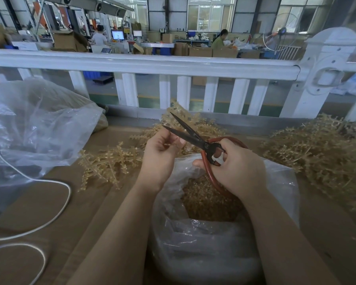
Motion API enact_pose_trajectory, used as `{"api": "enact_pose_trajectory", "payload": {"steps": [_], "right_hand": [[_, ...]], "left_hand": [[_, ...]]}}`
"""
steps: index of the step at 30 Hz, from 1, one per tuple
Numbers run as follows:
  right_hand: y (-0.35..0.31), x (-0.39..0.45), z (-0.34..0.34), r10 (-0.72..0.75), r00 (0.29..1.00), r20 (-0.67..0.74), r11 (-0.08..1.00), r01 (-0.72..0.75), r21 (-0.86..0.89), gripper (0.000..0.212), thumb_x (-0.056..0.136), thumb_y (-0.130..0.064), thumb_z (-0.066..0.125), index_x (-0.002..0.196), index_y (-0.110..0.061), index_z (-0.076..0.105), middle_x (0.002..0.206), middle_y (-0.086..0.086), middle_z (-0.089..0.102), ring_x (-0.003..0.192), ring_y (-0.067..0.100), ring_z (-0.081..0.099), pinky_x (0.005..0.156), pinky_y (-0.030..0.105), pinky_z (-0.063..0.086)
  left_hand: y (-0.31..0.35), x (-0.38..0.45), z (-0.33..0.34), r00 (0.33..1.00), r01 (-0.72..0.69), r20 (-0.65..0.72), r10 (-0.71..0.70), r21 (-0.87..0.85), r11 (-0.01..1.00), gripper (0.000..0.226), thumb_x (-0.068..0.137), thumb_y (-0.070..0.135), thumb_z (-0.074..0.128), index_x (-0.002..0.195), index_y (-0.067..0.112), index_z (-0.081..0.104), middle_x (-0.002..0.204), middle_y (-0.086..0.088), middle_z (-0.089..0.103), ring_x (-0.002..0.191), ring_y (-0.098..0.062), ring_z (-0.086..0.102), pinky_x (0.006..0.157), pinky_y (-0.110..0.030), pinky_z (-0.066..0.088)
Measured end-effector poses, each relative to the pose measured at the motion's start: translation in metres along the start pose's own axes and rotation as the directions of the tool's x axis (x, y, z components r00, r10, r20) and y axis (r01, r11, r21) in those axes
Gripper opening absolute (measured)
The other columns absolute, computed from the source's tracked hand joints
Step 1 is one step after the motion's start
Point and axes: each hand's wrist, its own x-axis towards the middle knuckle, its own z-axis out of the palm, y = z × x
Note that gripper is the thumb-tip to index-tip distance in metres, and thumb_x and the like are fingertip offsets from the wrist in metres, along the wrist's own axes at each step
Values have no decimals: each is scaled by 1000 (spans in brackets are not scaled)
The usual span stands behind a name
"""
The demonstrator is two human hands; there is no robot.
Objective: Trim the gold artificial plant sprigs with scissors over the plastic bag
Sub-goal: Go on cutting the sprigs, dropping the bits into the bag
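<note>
My R hand (236, 167) is wrapped round the red loop handles of the scissors (195, 138), fingers curled thru and gripping, just right of frame centre. Blades are parted in a V, tips pointing to upper left, over the gold stuff behind. My L hand (162, 149) sits centre frame, fingers curled in, thumb and fingertips pinching a small gold sprig piece (167, 144) right by the lower blade; piece is tiny, can't tell its shape.

Below both hands, lower centre: the open plastic bag (280, 182), clear, w/ a heap of gold trimmings (206, 200) inside. Both hands are above its mouth.

Loose gold sprigs (109, 163) lie on the brown table (39, 202) left of centre, more behind the blades, and a big pile (317, 153) at the right edge. Another crumpled clear bag (37, 124) fills the left side, a white cord (56, 214) loops at lower left. White railing (152, 62) crosses the upper half, workshop behind it.
</note>
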Motion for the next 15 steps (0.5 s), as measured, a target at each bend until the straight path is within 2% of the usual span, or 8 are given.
{"api": "enact_pose_trajectory", "payload": {"steps": [4,7,10,15], "right_hand": [[0,0,1,19,1000,-4,1000,-19,-11,75,64,-96,36,93,-32,62,72,-22,55,62,4,51,55,22,46],[0,0,1,23,1000,-7,1000,-23,-17,73,65,-95,41,91,-30,63,70,-19,59,61,6,54,57,26,52],[0,0,0,25,1000,-12,1000,-25,-16,75,64,-96,38,87,-29,63,68,-17,60,59,6,54,56,24,49],[-1,-1,-1,16,1000,-2,1000,-16,8,71,66,-92,44,88,-27,64,70,-18,60,58,3,52,56,24,50]], "left_hand": [[1,0,0,1000,-3,20,3,-17,1000,6,95,0,59,97,1,65,77,-5,56,80,-18,54,85,-32,48],[1,-1,0,1000,-2,23,3,-44,999,5,95,0,60,94,1,65,81,-9,56,82,-21,53,86,-35,47],[1,-1,0,999,-6,33,8,-58,998,8,96,1,60,89,4,63,83,-12,57,83,-22,52,86,-36,46],[-1,0,0,999,-8,38,11,-74,997,16,96,0,59,94,-15,55,88,-19,54,85,-25,49,87,-40,43]]}}
